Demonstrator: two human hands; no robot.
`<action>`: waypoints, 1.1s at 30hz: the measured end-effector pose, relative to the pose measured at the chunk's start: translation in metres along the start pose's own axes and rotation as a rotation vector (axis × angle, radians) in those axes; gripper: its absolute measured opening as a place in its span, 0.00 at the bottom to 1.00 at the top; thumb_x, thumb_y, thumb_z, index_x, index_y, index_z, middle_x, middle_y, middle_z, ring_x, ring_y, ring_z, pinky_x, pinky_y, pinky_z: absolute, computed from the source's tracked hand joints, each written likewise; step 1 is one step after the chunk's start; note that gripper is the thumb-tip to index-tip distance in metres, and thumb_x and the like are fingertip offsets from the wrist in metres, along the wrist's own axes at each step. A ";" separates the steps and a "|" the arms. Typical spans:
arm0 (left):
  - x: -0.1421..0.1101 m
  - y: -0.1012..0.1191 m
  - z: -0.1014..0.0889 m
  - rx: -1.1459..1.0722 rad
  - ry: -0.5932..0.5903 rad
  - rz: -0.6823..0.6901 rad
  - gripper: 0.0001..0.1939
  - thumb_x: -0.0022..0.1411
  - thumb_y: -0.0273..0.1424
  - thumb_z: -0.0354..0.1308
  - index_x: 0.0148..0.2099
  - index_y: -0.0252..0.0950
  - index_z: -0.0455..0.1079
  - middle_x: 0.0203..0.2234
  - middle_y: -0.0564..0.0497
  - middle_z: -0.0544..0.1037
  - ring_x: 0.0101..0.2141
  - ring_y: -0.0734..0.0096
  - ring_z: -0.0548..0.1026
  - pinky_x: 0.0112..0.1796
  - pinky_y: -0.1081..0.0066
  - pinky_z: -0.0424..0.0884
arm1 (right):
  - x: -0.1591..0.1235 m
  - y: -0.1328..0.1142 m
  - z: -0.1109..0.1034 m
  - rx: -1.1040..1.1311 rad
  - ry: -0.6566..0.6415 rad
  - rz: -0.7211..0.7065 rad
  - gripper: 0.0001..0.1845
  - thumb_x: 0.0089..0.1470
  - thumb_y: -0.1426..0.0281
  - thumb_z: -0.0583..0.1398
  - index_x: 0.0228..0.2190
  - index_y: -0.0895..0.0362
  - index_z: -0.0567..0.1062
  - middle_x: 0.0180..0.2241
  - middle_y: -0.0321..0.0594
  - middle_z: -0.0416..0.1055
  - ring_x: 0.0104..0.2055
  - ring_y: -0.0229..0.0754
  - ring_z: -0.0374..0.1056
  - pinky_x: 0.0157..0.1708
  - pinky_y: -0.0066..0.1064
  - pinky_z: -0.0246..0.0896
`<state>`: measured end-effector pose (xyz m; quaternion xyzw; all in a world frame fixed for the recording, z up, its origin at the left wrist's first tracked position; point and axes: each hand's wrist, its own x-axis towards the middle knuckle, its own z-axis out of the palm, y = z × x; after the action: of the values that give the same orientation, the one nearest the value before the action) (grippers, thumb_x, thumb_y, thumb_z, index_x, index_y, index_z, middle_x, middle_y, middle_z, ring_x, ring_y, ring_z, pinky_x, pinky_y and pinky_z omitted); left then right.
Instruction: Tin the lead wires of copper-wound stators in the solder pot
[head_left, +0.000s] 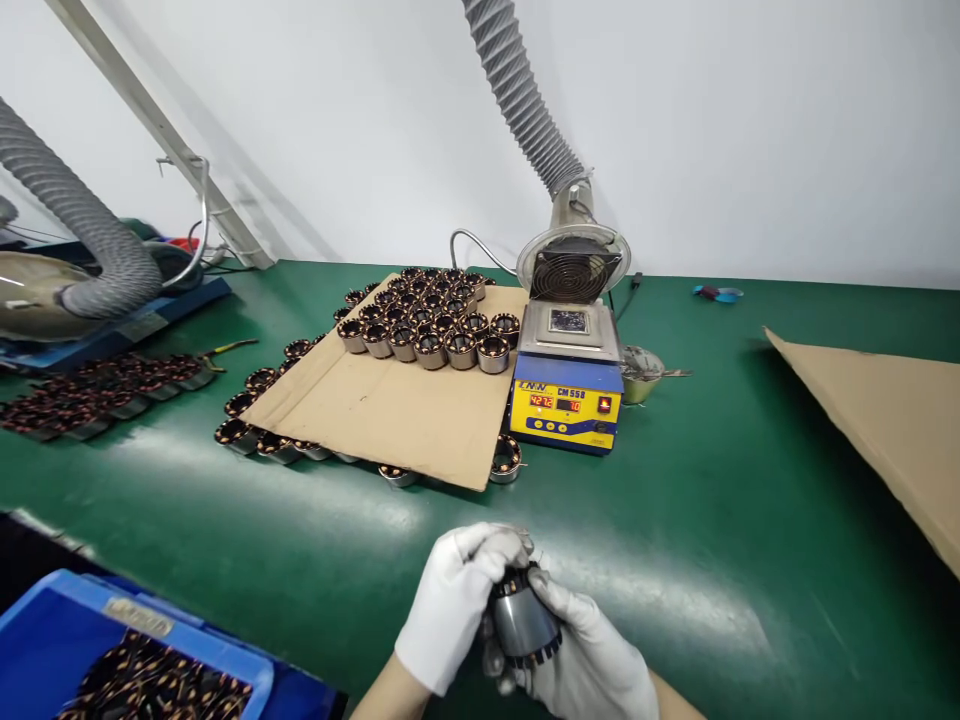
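A motor stator (525,622), a grey metal ring with black slotted ends and copper windings, is held tilted above the near edge of the green table. My right hand (592,650), in a white glove, wraps round it from below and the right, with the thumb at its upper rim. White-gloved too, my left hand (469,590) has its fingers pinched together at the upper end of the stator. Thin wire ends seem to stick up by those fingertips. What exactly the left fingers grip is too small to make out.
Stators (431,345) stand in rows on a cardboard sheet (390,420), with others beneath it. To their right is a yellow-blue solder pot (566,400) under an extraction hood (574,262). A blue bin (259,680) of stators is lower left; another cardboard sheet (885,400) lies right.
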<state>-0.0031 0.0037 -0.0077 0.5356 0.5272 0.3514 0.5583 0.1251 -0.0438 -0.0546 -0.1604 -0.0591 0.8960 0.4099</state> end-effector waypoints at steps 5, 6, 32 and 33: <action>-0.001 -0.003 0.000 -0.315 0.127 -0.178 0.18 0.49 0.44 0.60 0.37 0.36 0.73 0.34 0.48 0.80 0.41 0.58 0.75 0.45 0.65 0.71 | 0.000 -0.003 0.005 0.037 0.055 -0.009 0.22 0.48 0.57 0.63 0.38 0.62 0.75 0.33 0.45 0.76 0.32 0.41 0.73 0.29 0.28 0.63; -0.003 -0.002 0.003 -0.259 0.071 -0.210 0.20 0.46 0.41 0.61 0.41 0.36 0.73 0.35 0.48 0.80 0.42 0.58 0.75 0.45 0.65 0.71 | -0.001 -0.002 0.006 0.045 0.065 -0.030 0.21 0.48 0.58 0.64 0.38 0.62 0.75 0.33 0.43 0.77 0.32 0.41 0.72 0.30 0.28 0.63; -0.001 -0.013 0.011 -0.667 0.399 -0.177 0.15 0.36 0.38 0.70 0.25 0.35 0.73 0.16 0.55 0.76 0.20 0.75 0.72 0.25 0.77 0.70 | -0.007 -0.010 0.005 0.045 -0.040 0.117 0.26 0.49 0.53 0.59 0.37 0.64 0.75 0.30 0.45 0.77 0.27 0.41 0.73 0.27 0.28 0.64; 0.001 -0.013 0.009 -0.758 0.459 -0.133 0.17 0.35 0.41 0.71 0.26 0.36 0.73 0.18 0.55 0.77 0.23 0.75 0.74 0.30 0.77 0.72 | -0.008 -0.010 0.005 0.047 -0.034 0.120 0.26 0.49 0.52 0.59 0.37 0.63 0.75 0.30 0.45 0.77 0.26 0.41 0.73 0.26 0.28 0.64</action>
<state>0.0035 -0.0002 -0.0215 0.1663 0.5045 0.5929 0.6052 0.1354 -0.0428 -0.0461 -0.1390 -0.0353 0.9226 0.3582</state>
